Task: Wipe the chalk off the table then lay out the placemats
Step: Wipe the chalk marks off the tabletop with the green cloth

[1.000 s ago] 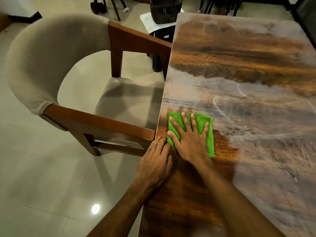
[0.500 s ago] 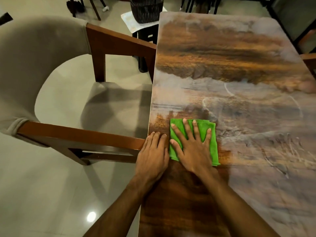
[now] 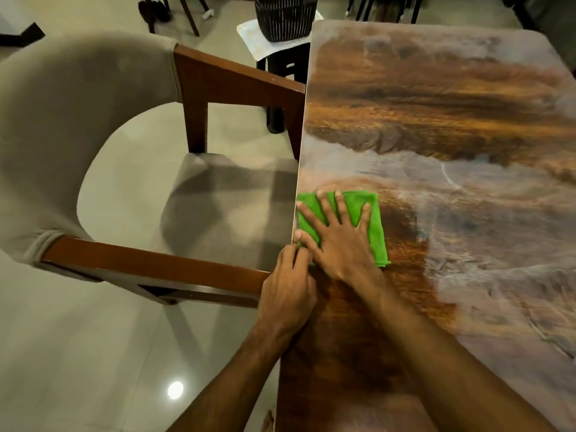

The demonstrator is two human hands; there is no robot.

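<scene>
- The green cloth (image 3: 375, 241) lies flat on the tabletop (image 3: 436, 104), its left side right at the tabletop's left edge
- The right hand (image 3: 339, 244) presses palm down on the cloth, its fingers (image 3: 341, 204) straight and spread wide, covering the cloth's middle
- The left hand (image 3: 288, 291) sits at the cloth's near left corner, on the tabletop's edge, touching the right thumb; its fingers (image 3: 293, 257) are bent, and whether they pinch the cloth's corner or hold nothing cannot be told
- Pale chalk (image 3: 498, 213) hazes the tabletop to the right of the cloth and beyond it, with scratchy strokes to the cloth's near right
- Just right of the cloth and on its near side, under both forearms, the wood shows dark brown with no haze
- An upholstered chair (image 3: 78, 120) with wooden arms stands left of the cloth, its seat reaching up to the tabletop's edge; its near arm ends just beside the left hand
- Far beyond the cloth, off the tabletop's far left corner, a black basket (image 3: 285, 17) stands on a pale sheet (image 3: 258, 42) on top of a dark stool (image 3: 280, 67)
- The glossy tiled floor (image 3: 93, 338) to the cloth's left carries a bright spot of reflected light
</scene>
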